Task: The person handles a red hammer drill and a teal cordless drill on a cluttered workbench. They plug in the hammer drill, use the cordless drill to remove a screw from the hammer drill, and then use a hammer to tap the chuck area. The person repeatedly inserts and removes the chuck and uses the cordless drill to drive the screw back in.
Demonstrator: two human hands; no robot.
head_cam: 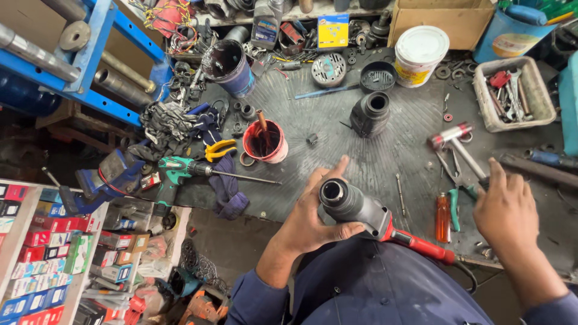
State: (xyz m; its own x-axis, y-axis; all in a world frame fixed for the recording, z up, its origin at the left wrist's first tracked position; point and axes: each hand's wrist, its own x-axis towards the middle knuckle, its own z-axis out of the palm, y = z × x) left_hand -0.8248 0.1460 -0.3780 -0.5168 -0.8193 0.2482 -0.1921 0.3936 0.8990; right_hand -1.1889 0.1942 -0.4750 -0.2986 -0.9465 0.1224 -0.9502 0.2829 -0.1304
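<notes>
A: Looking at the bench (385, 144) first – biggest thing, dark ribbed mat, crowded w/ parts. What's on it, big to small?

B: Blue bucket (229, 67) at the back left, white tub (419, 53) back right, grey tool tray (513, 93) far right. Then a black housing (369, 113) mid-bench, upright, open end up. Red cup (265, 142) w/ dark grease left of it. Teal drill (180, 174) w/ long bit lies at the left edge, bit pointing right. Smaller: hammer (453, 137), orange screwdriver (443, 218) near the front edge.

A: Anything between hands & bench?

B: No, nothing blocks them; the bench's front edge lies just beyond the hands.

A: And the rotary hammer (367, 216)?

B: Held in front of the body, above the bench's near edge. Long axis runs diagonal: open grey nose up-left, toward the camera, red handle end down-right near the lap.

A: Left hand (313, 219)?

B: Curled around the grey nose from below, thumb up alongside, holding it.

A: Right hand (504, 210)?

B: Apart from the tool, over the right bench edge by the pliers (460, 174). Fingers loosely bent, forefinger out; seen from the back, can't tell if it grips anything.
</notes>
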